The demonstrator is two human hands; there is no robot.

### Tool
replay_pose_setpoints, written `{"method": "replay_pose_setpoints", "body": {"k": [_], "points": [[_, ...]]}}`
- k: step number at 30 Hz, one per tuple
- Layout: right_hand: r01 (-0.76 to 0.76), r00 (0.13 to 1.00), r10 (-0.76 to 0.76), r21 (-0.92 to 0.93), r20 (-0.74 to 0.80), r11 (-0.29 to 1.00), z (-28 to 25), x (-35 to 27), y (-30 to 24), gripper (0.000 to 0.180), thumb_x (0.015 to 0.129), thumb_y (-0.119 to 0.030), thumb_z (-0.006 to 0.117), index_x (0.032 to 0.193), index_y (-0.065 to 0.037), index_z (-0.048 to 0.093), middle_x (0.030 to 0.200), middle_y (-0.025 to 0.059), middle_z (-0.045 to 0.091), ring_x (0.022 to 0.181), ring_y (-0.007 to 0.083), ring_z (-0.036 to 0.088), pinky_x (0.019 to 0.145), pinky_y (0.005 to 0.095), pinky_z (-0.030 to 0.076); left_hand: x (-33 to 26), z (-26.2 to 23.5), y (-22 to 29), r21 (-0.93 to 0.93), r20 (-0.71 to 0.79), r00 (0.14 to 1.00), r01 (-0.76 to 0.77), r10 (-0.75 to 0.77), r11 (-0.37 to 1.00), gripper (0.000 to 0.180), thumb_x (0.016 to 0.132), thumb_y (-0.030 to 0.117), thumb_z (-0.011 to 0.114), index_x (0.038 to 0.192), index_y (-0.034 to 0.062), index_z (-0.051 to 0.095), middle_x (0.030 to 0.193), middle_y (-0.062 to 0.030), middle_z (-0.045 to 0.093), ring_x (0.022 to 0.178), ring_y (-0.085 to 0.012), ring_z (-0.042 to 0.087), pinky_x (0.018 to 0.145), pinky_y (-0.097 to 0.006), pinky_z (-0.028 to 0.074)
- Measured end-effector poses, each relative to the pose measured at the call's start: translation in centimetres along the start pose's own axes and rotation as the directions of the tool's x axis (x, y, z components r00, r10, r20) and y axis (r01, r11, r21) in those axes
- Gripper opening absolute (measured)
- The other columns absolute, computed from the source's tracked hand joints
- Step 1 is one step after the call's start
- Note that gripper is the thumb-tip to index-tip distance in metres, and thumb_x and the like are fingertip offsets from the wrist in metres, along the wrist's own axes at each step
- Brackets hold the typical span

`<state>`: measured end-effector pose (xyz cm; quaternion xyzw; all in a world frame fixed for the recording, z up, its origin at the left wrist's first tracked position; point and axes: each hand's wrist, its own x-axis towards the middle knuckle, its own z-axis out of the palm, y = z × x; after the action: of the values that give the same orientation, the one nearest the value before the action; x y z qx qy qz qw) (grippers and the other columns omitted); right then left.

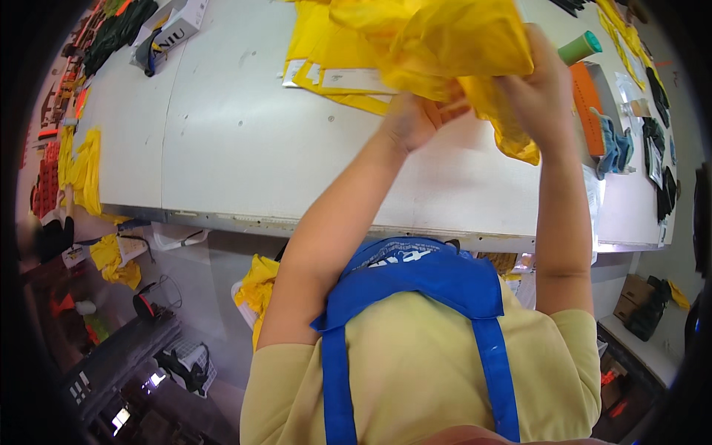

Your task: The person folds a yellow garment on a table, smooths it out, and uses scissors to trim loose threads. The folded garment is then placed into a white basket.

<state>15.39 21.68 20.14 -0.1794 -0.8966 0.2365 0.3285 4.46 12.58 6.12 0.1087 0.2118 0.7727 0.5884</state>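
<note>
A crumpled, thin yellow fabric piece (475,44) is lifted above the white table, between my two hands. My right hand (540,100) grips its right side, and a loose yellow flap hangs down past the fingers. At the lower left edge of the fabric is my left hand (417,122), its fingers curled against the cloth, slightly blurred and partly covered. Beneath and left of the lifted piece lies a stack of flat yellow pieces (337,55) with white paper labels (354,78).
On the table's right stand a green cone-shaped thread spool (580,47) and an orange box (587,111), with blue cloth (612,144) beside it. A white box (182,22) sits far left. The table's metal front edge (222,220) runs before me. More yellow fabric (256,285) lies below it.
</note>
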Motion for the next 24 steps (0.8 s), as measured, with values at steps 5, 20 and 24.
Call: {"method": "replay_pose_setpoints", "body": {"k": [5, 20, 24], "points": [[-0.005, 0.978, -0.024, -0.138, -0.207, 0.99, -5.2, -0.8, 0.5, 0.045, 0.069, -0.021, 0.079, 0.104, -0.004, 0.055, 0.087, 0.0135, 0.064, 0.077, 0.0279, 0.066, 0.068, 0.0315, 0.051, -0.3, 3.9, 9.3, -0.137, 0.021, 0.906, -0.415, 0.422, 0.899, 0.06, 0.087, 0.048, 0.042, 0.133, 0.0099, 0.044, 0.134, -0.0124, 0.049, 0.124, -0.033, 0.045, 0.103, -0.052, 0.036], [-0.014, 0.993, 0.011, 0.026, 0.114, 1.0, 4.8, -21.3, 5.0, 0.044, 0.064, -0.006, 0.077, 0.1, -0.007, 0.053, 0.092, 0.0112, 0.059, 0.086, 0.0327, 0.056, 0.075, 0.0375, 0.045, -11.4, -0.2, 7.2, 0.003, -0.139, 0.983, -0.12, 0.119, 0.993, 0.042, 0.097, 0.012, 0.042, 0.136, 0.0004, 0.035, 0.134, -0.013, 0.048, 0.122, -0.0278, 0.049, 0.104, -0.041, 0.04], [0.041, 0.99, -0.042, 0.01, 0.136, 0.999, 5.3, -21.6, 4.8, 0.041, 0.061, -0.004, 0.076, 0.096, -0.007, 0.054, 0.093, 0.0117, 0.059, 0.087, 0.0328, 0.056, 0.076, 0.0382, 0.045, -12.0, -0.6, 7.6, 0.022, -0.14, 0.988, -0.068, 0.071, 0.997, 0.043, 0.097, 0.014, 0.043, 0.137, 0.0005, 0.035, 0.135, -0.0132, 0.048, 0.122, -0.0284, 0.049, 0.104, -0.041, 0.039]]}}
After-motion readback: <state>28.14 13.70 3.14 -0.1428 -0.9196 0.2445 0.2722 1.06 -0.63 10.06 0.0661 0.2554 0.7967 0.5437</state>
